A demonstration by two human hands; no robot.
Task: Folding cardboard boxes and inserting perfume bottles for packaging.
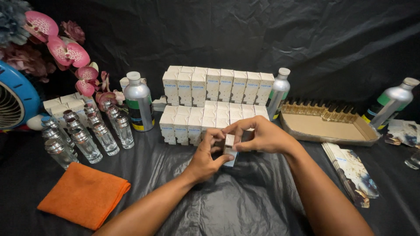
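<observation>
- Both hands meet at centre over the black-draped surface [245, 205], working one small white box [230, 150].
- Left hand [205, 159]: its grip is clamped on the box's lower side, fingers curled.
- Right hand [258, 135]: its grip pinches the box's top from above.
- The box sits just in front of the stacked white boxes [210, 102].
- Glass bottles [85, 133] stand at left, an orange cloth [85, 194] lies near them.
- Cardboard tray [326, 129] and flat cartons [352, 168] lie at right.
</observation>
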